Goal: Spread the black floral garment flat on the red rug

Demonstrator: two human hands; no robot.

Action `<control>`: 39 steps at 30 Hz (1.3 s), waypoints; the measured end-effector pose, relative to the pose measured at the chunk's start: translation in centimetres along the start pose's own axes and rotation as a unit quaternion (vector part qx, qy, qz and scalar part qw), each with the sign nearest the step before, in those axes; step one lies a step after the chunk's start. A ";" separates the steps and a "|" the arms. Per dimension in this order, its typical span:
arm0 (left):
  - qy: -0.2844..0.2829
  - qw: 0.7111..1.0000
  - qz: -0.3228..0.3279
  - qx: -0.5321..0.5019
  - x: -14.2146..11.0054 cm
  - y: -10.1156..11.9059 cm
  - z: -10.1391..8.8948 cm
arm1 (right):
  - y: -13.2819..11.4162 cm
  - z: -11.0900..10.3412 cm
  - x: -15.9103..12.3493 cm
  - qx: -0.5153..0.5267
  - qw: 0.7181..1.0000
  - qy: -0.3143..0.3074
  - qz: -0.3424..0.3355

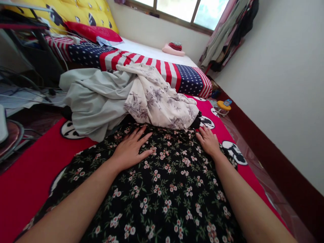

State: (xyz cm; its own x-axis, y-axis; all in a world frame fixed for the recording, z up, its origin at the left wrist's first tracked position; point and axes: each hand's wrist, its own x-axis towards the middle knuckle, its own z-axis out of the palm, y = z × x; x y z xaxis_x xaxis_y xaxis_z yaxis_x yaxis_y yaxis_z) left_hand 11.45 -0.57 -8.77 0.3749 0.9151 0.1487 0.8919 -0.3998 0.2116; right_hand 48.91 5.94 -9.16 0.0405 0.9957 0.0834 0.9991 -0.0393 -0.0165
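A black garment with small pink flowers lies spread out in front of me, its lower part running out of view at the bottom. My left hand rests flat on its upper left part, fingers spread. On the upper right edge lies my right hand, also with fingers apart and palm down. Just beyond both hands is a heap of clothes: a pale grey-green garment on the left and a white one with grey flowers on the right. Neither hand grips anything.
Beneath the clothes is a red blanket with round black-and-white pictures. Behind stands a bed with a flag-patterned cover. A yellow stool is by the right wall, a round-seated chair at left. Clothes hang near the window.
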 end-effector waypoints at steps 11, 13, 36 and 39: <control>-0.004 1.000 0.006 0.004 0.0 -0.1 0.0 | 0.2 0.0 -0.2 0.007 1.000 0.011 -0.012; -0.012 1.000 0.003 0.008 0.0 0.1 -0.3 | 0.3 0.0 -0.2 0.007 1.000 0.014 -0.021; 0.000 1.000 -0.006 0.021 -0.2 0.6 -0.3 | 0.5 0.3 -0.4 0.004 1.000 0.022 -0.020; 0.013 1.000 0.004 0.012 -0.2 0.4 -0.2 | -0.4 -0.4 -0.7 -0.001 1.000 0.018 -0.001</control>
State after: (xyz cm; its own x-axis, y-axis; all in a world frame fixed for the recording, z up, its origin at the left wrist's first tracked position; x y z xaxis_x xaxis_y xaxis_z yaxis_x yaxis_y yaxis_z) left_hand 11.67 -0.87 -8.51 0.3751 0.9101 0.1760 0.8951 -0.4050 0.1863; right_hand 48.50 5.20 -8.83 0.0381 0.9921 0.1192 0.9992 -0.0367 -0.0143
